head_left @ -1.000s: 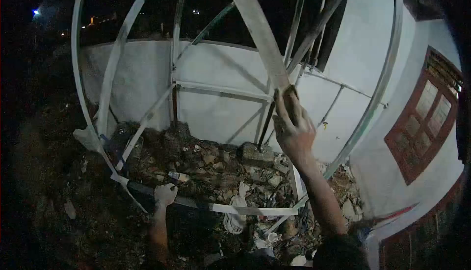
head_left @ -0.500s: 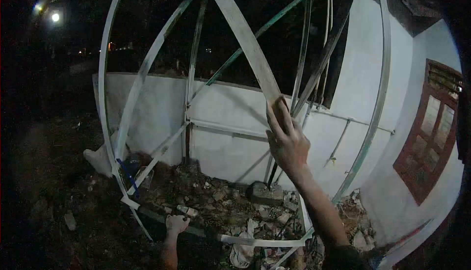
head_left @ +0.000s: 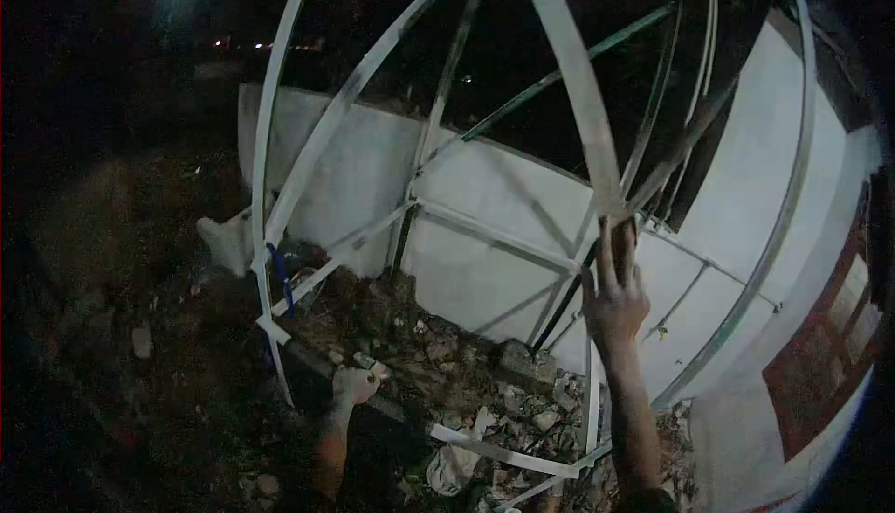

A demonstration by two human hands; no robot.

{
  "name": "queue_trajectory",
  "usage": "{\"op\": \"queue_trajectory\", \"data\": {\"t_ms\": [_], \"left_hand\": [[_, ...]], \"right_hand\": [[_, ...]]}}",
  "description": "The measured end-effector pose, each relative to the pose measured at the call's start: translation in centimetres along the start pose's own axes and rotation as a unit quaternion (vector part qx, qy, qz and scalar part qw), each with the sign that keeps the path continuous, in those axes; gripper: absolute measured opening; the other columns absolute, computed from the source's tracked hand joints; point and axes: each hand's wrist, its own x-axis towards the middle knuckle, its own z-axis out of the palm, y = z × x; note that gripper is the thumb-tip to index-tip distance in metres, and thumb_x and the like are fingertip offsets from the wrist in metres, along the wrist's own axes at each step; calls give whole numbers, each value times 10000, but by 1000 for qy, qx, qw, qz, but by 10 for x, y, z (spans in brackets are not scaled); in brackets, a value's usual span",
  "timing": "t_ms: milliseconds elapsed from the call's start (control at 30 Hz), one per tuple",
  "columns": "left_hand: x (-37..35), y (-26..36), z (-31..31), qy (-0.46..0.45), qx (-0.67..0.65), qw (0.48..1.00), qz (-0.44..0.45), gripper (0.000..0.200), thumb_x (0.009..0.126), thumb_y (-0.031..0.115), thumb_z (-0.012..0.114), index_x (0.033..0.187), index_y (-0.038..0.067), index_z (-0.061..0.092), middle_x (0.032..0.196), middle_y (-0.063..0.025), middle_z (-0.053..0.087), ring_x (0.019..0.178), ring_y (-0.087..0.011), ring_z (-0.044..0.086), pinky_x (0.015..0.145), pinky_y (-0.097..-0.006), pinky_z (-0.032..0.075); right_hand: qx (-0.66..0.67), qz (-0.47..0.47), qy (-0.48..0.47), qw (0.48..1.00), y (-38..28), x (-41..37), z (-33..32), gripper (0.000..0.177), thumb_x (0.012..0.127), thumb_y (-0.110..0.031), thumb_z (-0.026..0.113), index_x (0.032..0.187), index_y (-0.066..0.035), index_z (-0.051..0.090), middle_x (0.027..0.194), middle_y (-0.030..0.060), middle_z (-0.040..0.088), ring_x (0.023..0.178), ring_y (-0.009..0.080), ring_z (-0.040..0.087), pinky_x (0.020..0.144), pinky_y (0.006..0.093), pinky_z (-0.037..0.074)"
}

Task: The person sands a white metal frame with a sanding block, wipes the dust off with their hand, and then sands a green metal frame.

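Observation:
My right hand (head_left: 617,312) is raised at the right of centre, with its fingers pressing a brown folded piece of sandpaper (head_left: 628,233) against the lower part of a long pale metal beam (head_left: 571,56). The beam slopes up and away to the left. Lower down, my left hand (head_left: 352,386) is closed at the dark stretch of the bottom metal bar (head_left: 499,450). Its fingers are partly hidden in the dim light. A small pale object (head_left: 366,361) shows just beyond that hand.
Other metal struts (head_left: 368,70) of the frame rise around me. Behind stands a low white wall (head_left: 485,280), joining a house wall with a brown window frame (head_left: 820,373) at right. Rubble (head_left: 522,401) and a concrete block (head_left: 529,364) lie on the ground. A blue strip (head_left: 280,280) hangs at left.
The view has tilted and turned left, so the frame sits further right. My right hand stays on the same beam with the brown piece; my left hand stays at the bottom bar.

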Motion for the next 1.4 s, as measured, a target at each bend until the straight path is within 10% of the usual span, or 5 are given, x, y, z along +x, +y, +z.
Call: {"op": "queue_trajectory", "data": {"t_ms": [233,467,933,1133,1400], "left_hand": [[-3,-2,-2,88,-27,994,60,465,934,476,511,708,90,639,624,-73,585,606,-226,571,749,-458,500],[-22,11,-32,-5,-46,999,7,403,938,449,504,924,106,715,773,-89,679,646,-247,616,716,-435,532],[16,-31,46,214,-93,964,126,341,941,381,536,834,78,652,577,-69,542,496,-206,482,524,-385,456],[-15,-6,-20,38,-85,995,44,470,913,434,522,1211,101,666,822,-117,719,711,-287,673,792,-463,560],[4,-26,21,108,-37,991,70,417,913,420,514,1150,133,701,709,-115,683,579,-255,637,620,-419,559]], "right_hand": [[-5,-26,69,997,-28,108,0,823,816,-168,698,1516,-325,295,1570,25,298,1047,265,664,661,336,623],[-29,-23,125,991,-32,129,11,779,842,-118,618,1508,-368,302,1567,-10,309,736,259,645,578,379,584],[-57,17,99,993,-36,125,13,764,844,-24,587,1503,-316,335,1562,-19,316,932,251,692,588,310,614],[29,5,113,993,-33,131,7,797,816,-209,711,1504,-319,323,1562,-12,313,1083,297,653,729,370,620],[241,-17,99,965,-19,166,6,756,863,-252,683,1516,-290,304,1494,88,419,1234,340,550,965,436,515]]}}
